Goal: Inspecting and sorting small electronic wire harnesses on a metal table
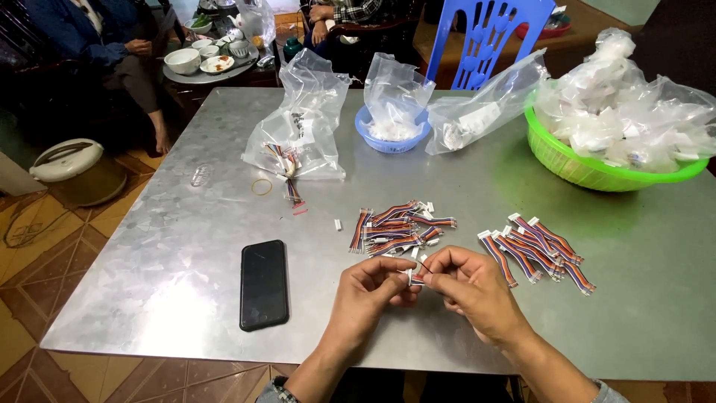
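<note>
My left hand and my right hand meet near the front of the metal table. Between their fingertips they pinch one short multicoloured wire cable with a white connector. Just beyond the hands lies a loose pile of similar cables. A second, neater row of cables lies to the right of my right hand. A single small white connector lies apart on the table.
A black phone lies face up at front left. Farther back are a clear bag with cables, a rubber band, a blue bowl with a bag, and a green basket of bagged parts. A blue chair and seated people are beyond.
</note>
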